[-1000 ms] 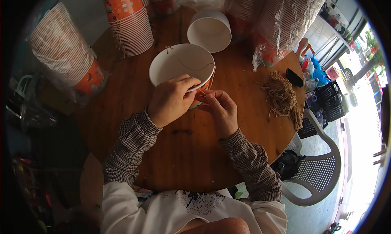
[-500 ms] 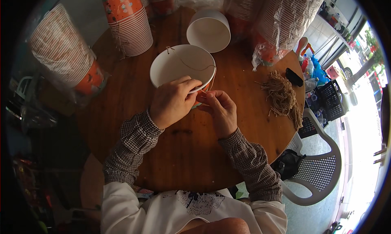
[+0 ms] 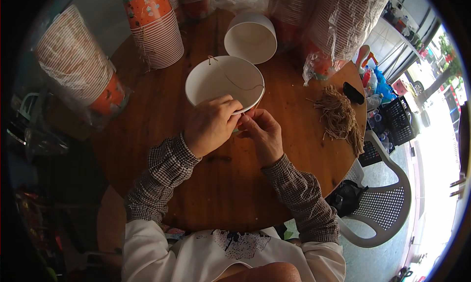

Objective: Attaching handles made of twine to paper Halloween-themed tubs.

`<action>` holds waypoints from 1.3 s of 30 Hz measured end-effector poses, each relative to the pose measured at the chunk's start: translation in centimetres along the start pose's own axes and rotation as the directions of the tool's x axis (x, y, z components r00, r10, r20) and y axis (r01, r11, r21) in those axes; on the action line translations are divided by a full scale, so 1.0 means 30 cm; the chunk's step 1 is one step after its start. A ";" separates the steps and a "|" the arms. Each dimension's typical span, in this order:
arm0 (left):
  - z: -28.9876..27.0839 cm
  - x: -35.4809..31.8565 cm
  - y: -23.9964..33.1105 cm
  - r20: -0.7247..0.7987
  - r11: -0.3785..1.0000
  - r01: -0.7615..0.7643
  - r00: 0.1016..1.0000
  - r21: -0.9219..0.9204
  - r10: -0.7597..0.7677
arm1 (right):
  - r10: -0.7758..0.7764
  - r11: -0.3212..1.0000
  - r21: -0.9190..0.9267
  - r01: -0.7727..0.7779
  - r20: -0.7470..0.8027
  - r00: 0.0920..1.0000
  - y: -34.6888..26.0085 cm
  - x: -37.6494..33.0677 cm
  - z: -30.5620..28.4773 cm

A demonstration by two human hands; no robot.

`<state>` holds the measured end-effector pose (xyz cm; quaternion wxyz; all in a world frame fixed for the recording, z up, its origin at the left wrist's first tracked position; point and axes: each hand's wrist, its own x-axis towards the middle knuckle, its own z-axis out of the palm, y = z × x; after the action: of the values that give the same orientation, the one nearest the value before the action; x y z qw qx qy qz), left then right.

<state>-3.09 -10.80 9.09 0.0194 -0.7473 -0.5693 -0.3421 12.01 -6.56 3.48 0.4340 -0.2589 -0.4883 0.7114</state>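
A white paper bucket [image 3: 221, 80] with an orange outside lies tilted on the round wooden table [image 3: 162, 120], its mouth facing up. A thin brown string [image 3: 234, 81] runs across its inside from a knot at the far rim. My left hand [image 3: 210, 125] grips the near rim of the bucket. My right hand [image 3: 262, 131] is beside it, fingertips pinched at the same rim where the string ends.
A second white bucket [image 3: 251, 36] lies behind the first. Stacks of orange striped buckets [image 3: 154, 29] stand at the back left, more stacks wrapped in plastic [image 3: 73, 68] at left and at the back right [image 3: 333, 26]. A bundle of brown strings [image 3: 338, 116] lies right. A white plastic chair [image 3: 380, 208] stands right.
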 end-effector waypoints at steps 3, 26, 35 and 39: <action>-0.019 0.002 -0.010 -0.063 0.997 -0.045 0.997 0.058 0.049 | -0.255 0.808 -0.550 0.211 -0.004 0.967 -0.018 0.026 -0.048; -0.022 0.014 -0.005 -0.038 0.845 -0.070 0.998 -0.530 0.059 | -0.612 0.122 -0.790 0.601 0.417 0.672 -0.115 0.000 -0.020; -0.004 0.005 0.009 -0.011 0.857 0.048 0.998 -0.513 -0.062 | -0.671 0.342 -0.765 0.546 0.208 0.712 -0.105 -0.006 -0.017; 0.011 -0.011 0.003 -0.011 0.943 -0.072 0.997 -0.326 0.072 | -0.716 0.327 -0.735 0.593 0.217 0.663 -0.104 -0.004 -0.011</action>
<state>-2.88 -10.95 8.69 -0.0922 -0.7607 -0.4772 -0.4303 13.47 -6.06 6.22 0.5673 -0.2462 -0.7651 0.1795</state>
